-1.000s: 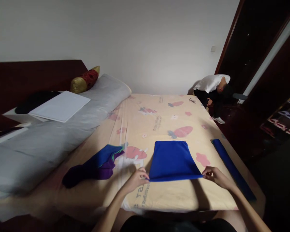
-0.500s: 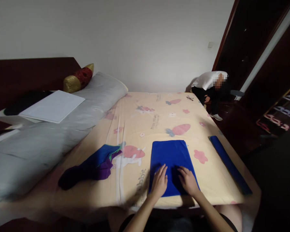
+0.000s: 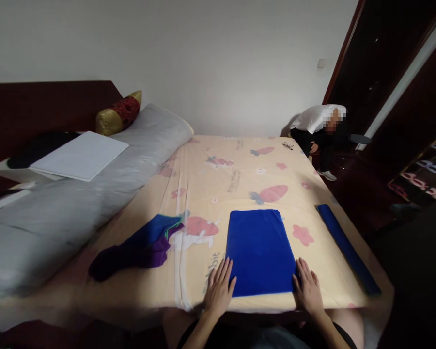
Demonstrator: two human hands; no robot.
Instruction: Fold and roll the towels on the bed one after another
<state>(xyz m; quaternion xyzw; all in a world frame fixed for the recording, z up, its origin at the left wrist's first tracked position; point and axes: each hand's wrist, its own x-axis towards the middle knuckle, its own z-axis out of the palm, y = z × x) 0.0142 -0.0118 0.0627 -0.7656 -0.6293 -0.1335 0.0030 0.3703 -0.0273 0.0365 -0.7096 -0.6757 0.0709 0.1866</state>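
A blue cloth [image 3: 259, 252], folded into a flat rectangle, lies on the bed in front of me. My left hand [image 3: 220, 287] rests at its near left edge, fingers stretched out and the thumb by the cloth. On the opposite side, my right hand [image 3: 308, 286] lies at the near right edge, also with fingers extended. Neither hand grips anything. Farther right, a long narrow strip of folded blue cloth [image 3: 347, 247] lies near the bed's edge. To the left is a crumpled heap of blue and purple cloth [image 3: 141, 249].
The bed [image 3: 247, 169] has a yellow printed sheet. Along its left side lies a grey bedding roll [image 3: 138, 160] with a white board [image 3: 82, 155] and a red-gold bolster [image 3: 119, 114]. Glasses [image 3: 287, 146] lie at the far corner. A person [image 3: 314, 123] sits bent over beyond it.
Both hands have moved off the top of the folded blue cloth, outward to its left and right edges. The cloth itself looks the same. The view has shifted slightly.
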